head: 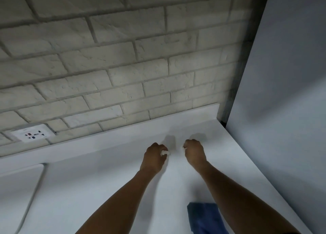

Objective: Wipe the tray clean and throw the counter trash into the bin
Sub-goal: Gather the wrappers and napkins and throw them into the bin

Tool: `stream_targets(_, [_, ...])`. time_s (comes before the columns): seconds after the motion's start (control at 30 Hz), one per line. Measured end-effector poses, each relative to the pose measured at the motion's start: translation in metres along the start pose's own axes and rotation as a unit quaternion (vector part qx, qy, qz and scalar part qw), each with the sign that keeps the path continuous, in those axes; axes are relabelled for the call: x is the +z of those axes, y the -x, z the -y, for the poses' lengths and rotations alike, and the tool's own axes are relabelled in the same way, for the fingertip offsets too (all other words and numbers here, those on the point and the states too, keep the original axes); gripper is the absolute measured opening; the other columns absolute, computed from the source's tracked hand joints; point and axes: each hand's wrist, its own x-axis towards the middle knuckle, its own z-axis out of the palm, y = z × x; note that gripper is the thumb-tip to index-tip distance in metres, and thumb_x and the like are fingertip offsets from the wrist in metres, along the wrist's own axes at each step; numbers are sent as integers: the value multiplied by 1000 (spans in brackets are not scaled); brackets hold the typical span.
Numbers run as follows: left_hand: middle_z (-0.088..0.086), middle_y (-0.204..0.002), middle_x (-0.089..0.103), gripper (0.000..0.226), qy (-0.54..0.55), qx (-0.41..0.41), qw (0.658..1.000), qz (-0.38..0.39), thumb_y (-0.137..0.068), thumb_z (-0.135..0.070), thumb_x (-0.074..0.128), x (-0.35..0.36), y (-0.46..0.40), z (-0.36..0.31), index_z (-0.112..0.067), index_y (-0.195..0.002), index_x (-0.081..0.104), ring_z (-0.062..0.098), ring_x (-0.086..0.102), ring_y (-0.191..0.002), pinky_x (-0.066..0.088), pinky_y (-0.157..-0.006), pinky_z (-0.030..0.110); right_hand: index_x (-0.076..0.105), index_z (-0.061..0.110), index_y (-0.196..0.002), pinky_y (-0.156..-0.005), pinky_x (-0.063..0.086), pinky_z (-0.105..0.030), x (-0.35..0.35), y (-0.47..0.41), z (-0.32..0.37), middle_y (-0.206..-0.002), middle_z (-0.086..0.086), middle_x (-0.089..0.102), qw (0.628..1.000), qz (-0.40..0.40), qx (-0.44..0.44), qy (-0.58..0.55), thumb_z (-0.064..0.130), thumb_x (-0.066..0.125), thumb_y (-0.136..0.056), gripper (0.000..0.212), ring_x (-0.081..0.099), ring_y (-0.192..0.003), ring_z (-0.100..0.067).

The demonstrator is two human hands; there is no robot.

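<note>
My left hand [155, 156] is closed on a small white scrap of paper trash [165, 152] that pokes out between its fingers, low over the white counter [105, 189]. A short way to its right, my right hand [195, 151] is also closed, with a tiny white bit [184, 147] showing at its fingertips. A blue cloth [202, 218] lies on the counter near the front, partly under my right forearm. No tray or bin is in view.
A white brick wall [123, 66] with a wall socket [32, 134] rises behind the counter. A tall white panel [282, 110] closes off the right side. The rim of a white sink [38, 180] shows at the left.
</note>
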Motion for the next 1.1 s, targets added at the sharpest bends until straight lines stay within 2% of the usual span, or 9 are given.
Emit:
stream_targets(0.2, [-5,-84,63,11,7,-7,1000,-19,-88,-24,63,-37,45,-20,-21,-98,63,17,59,-79,43,-65,26,68,25,-63,-67,62,-41,-15,49,17,-85,-4,70,954,8,114,-276,-1,63,-71,28,71,-75,-24])
stream_targets(0.27, [-10,-76,59,9,16,-4,1000,-26,-86,-24,63,-48,65,-23,-21,-95,63,14,58,-74,39,-60,22,70,20,-68,-63,61,-29,-44,81,40,-84,-4,70,946,7,103,-308,-5,65,-75,26,69,-75,-20])
stream_targets(0.37, [-11,-74,59,10,18,9,999,-36,-86,-25,63,-60,93,-28,-22,-95,65,12,56,-72,35,-56,15,70,12,-80,-49,46,-7,-70,122,56,-85,-5,68,944,10,84,-319,-3,66,-79,16,61,-67,-7])
stream_targets(0.43, [-10,-77,61,11,22,26,999,-35,-86,-25,64,-65,113,-35,-21,-96,67,12,56,-72,36,-58,15,69,15,-84,-52,51,-16,-79,151,62,-84,-2,66,942,22,75,-327,-3,65,-79,19,61,-65,-9])
stream_targets(0.53, [-8,-80,66,12,39,46,998,-21,-85,-22,67,-62,145,-45,-20,-96,68,14,61,-75,43,-64,21,72,21,-96,-75,59,-33,-90,195,68,-80,12,62,947,16,61,-315,-1,63,-78,29,62,-73,-13])
stream_targets(0.6, [-9,-81,67,10,63,61,996,-7,-85,-20,68,-56,172,-56,-20,-96,68,13,61,-74,44,-65,18,72,22,-107,-87,55,-32,-95,227,73,-81,19,60,950,11,50,-308,1,64,-79,36,61,-81,-11])
stream_targets(0.8, [-9,-88,70,16,148,121,981,32,-90,-14,62,-27,257,-102,-20,-101,70,9,63,-80,41,-65,9,70,29,-94,-64,49,-10,-109,334,56,-89,8,69,936,-55,105,-331,-1,59,-80,35,63,-78,-8])
stream_targets(1.0, [-8,-82,68,14,187,182,959,109,-93,-5,57,38,331,-170,-10,-96,70,7,63,-75,42,-63,6,70,33,-92,-76,56,-28,-127,436,-16,-84,11,70,921,-150,177,-314,4,61,-78,33,66,-80,-9])
stream_targets(1.1, [-4,-98,72,19,192,193,952,140,-94,-12,58,76,353,-188,-16,-108,70,9,65,-87,45,-74,13,70,28,-96,-75,53,-19,-130,472,-48,-88,12,70,911,-173,209,-309,4,62,-83,28,65,-82,-3])
